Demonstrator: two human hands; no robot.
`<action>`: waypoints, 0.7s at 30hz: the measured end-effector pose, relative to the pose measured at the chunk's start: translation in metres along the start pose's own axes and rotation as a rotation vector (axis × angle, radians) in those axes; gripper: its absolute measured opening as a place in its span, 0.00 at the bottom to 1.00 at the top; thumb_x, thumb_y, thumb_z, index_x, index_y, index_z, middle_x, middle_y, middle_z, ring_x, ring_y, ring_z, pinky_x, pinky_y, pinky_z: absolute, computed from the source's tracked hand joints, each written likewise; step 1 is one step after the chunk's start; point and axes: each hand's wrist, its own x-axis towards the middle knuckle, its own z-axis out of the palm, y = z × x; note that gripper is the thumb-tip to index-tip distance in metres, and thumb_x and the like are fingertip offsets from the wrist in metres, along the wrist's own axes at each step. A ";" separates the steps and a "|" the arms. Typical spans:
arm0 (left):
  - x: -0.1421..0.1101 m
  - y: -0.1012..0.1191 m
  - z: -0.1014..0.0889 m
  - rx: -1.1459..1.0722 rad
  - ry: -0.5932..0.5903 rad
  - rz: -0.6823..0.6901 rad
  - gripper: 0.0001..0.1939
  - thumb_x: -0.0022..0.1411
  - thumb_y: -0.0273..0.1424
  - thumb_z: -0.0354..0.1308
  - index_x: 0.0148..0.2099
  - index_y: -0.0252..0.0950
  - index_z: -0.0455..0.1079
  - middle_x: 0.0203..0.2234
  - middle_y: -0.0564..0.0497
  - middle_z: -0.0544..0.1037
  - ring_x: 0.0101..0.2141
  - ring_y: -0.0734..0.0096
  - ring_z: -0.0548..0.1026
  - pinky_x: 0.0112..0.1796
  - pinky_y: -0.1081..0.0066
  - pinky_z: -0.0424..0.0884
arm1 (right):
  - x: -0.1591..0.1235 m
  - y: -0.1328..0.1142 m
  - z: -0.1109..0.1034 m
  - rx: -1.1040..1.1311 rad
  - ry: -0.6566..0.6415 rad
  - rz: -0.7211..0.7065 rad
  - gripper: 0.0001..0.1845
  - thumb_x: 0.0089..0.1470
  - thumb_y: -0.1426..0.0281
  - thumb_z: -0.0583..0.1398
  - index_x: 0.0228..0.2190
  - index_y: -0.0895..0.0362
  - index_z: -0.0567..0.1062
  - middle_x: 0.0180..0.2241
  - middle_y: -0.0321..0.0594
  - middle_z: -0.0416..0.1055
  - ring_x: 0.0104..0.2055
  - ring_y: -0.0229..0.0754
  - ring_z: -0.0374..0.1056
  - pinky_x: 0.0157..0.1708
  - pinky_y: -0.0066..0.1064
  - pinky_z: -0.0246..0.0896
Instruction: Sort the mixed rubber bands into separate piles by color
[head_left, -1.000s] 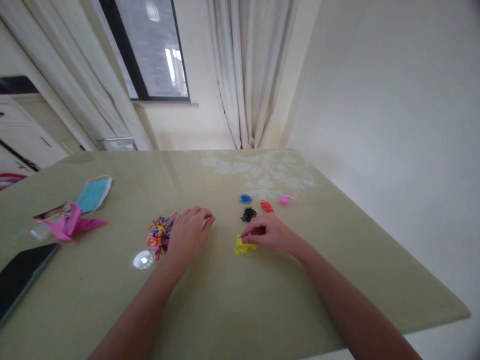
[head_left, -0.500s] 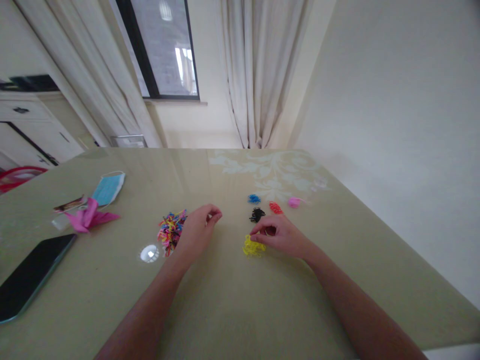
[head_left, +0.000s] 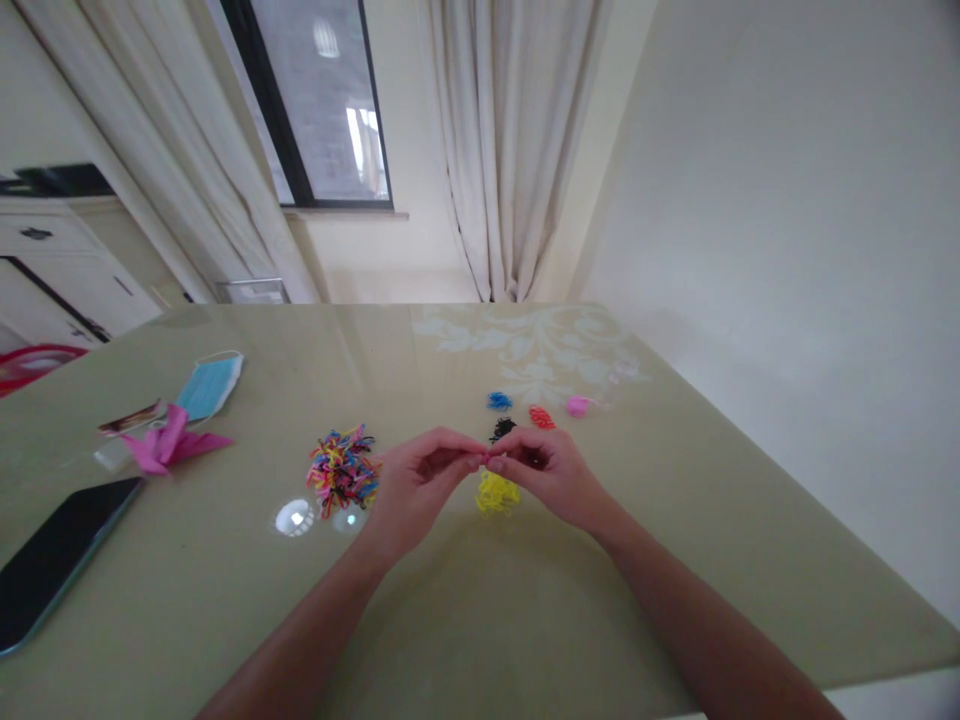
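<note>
Over the yellow pile of small rubber bands (head_left: 497, 494), my left hand (head_left: 424, 485) and my right hand (head_left: 553, 472) meet fingertip to fingertip. Both are closed in a pinch. Whatever lies between the fingertips is too small to make out. Left of my left hand lies a mixed heap of coloured rubber bands (head_left: 341, 470). Just beyond my right hand are a black pile (head_left: 502, 429), partly hidden, and a red pile (head_left: 541, 416). Farther back sit a blue pile (head_left: 499, 401) and a pink pile (head_left: 577, 406).
On the left of the table (head_left: 525, 620) are a phone (head_left: 64, 560), a pink folded-paper shape (head_left: 172, 442) and a blue face mask (head_left: 211, 388). A wall (head_left: 810, 250) runs along the right edge. Curtains (head_left: 510, 150) and a window stand behind.
My left hand has moved right, from beside the mixed heap to my right hand. My right hand has lifted slightly off the yellow pile. The view has shifted a little.
</note>
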 end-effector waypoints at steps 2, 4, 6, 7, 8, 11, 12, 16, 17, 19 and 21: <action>0.000 -0.003 -0.001 0.023 0.026 0.014 0.06 0.61 0.34 0.70 0.39 0.37 0.82 0.33 0.49 0.85 0.35 0.68 0.83 0.40 0.70 0.82 | 0.001 0.000 -0.001 -0.005 0.001 -0.005 0.23 0.55 0.49 0.69 0.35 0.57 0.84 0.21 0.33 0.65 0.23 0.34 0.54 0.22 0.29 0.46; -0.001 -0.004 -0.001 0.038 0.047 0.026 0.07 0.61 0.34 0.71 0.39 0.37 0.82 0.34 0.48 0.85 0.36 0.67 0.83 0.41 0.69 0.82 | 0.001 0.000 -0.002 -0.006 -0.008 -0.006 0.23 0.54 0.48 0.69 0.35 0.57 0.83 0.21 0.33 0.66 0.22 0.34 0.55 0.21 0.28 0.47; -0.002 -0.005 -0.001 0.041 0.052 0.030 0.07 0.60 0.35 0.71 0.39 0.37 0.81 0.34 0.48 0.85 0.36 0.66 0.83 0.42 0.68 0.82 | 0.001 -0.001 -0.002 -0.010 -0.014 -0.012 0.24 0.55 0.48 0.69 0.33 0.58 0.83 0.21 0.33 0.65 0.22 0.34 0.54 0.21 0.28 0.46; -0.002 -0.005 -0.001 0.039 0.046 0.028 0.08 0.60 0.35 0.71 0.38 0.36 0.81 0.34 0.48 0.85 0.37 0.66 0.83 0.42 0.68 0.82 | 0.000 -0.001 -0.001 -0.015 -0.014 -0.016 0.24 0.56 0.48 0.68 0.33 0.58 0.83 0.21 0.33 0.65 0.22 0.34 0.54 0.21 0.28 0.46; -0.002 -0.006 0.000 0.039 0.037 0.025 0.08 0.60 0.36 0.71 0.38 0.36 0.81 0.34 0.47 0.85 0.37 0.66 0.83 0.42 0.68 0.81 | 0.000 -0.001 -0.001 -0.021 -0.013 -0.019 0.24 0.57 0.49 0.68 0.32 0.58 0.83 0.21 0.33 0.65 0.23 0.34 0.54 0.21 0.28 0.45; 0.001 -0.007 -0.003 0.077 0.001 0.015 0.10 0.63 0.38 0.69 0.41 0.37 0.80 0.37 0.47 0.85 0.39 0.64 0.83 0.44 0.66 0.81 | 0.001 -0.002 -0.004 -0.012 -0.013 -0.016 0.24 0.58 0.49 0.67 0.32 0.58 0.83 0.22 0.34 0.67 0.24 0.35 0.55 0.22 0.29 0.47; 0.002 -0.008 -0.006 0.131 -0.002 0.017 0.11 0.64 0.39 0.67 0.44 0.38 0.79 0.39 0.47 0.85 0.40 0.63 0.83 0.45 0.65 0.80 | 0.002 -0.003 -0.006 0.004 -0.013 -0.015 0.24 0.58 0.48 0.66 0.32 0.58 0.83 0.23 0.35 0.68 0.24 0.35 0.56 0.23 0.29 0.49; 0.007 -0.010 -0.023 0.788 0.056 0.029 0.12 0.70 0.36 0.60 0.52 0.40 0.77 0.46 0.44 0.83 0.46 0.56 0.80 0.51 0.55 0.75 | 0.003 -0.007 -0.019 0.110 0.026 -0.040 0.23 0.58 0.49 0.66 0.32 0.56 0.84 0.24 0.36 0.69 0.25 0.35 0.58 0.24 0.29 0.53; 0.007 -0.011 -0.028 1.023 0.065 -0.001 0.11 0.70 0.34 0.58 0.51 0.39 0.77 0.47 0.43 0.83 0.48 0.51 0.79 0.53 0.51 0.73 | 0.003 -0.007 -0.023 0.144 0.047 -0.046 0.23 0.58 0.49 0.66 0.31 0.56 0.84 0.23 0.35 0.68 0.24 0.35 0.56 0.24 0.29 0.52; 0.006 -0.012 -0.035 1.412 0.037 -0.111 0.12 0.71 0.32 0.55 0.50 0.38 0.78 0.48 0.39 0.81 0.52 0.42 0.77 0.54 0.45 0.69 | 0.002 -0.005 -0.030 0.210 0.082 -0.040 0.22 0.58 0.49 0.67 0.30 0.56 0.83 0.21 0.33 0.64 0.21 0.33 0.52 0.21 0.29 0.49; 0.005 -0.013 -0.040 1.617 -0.043 -0.224 0.13 0.72 0.31 0.53 0.50 0.35 0.78 0.47 0.36 0.80 0.53 0.38 0.75 0.52 0.45 0.70 | 0.001 -0.001 -0.036 0.245 0.102 -0.028 0.22 0.59 0.50 0.66 0.31 0.56 0.83 0.20 0.31 0.60 0.20 0.33 0.49 0.19 0.29 0.46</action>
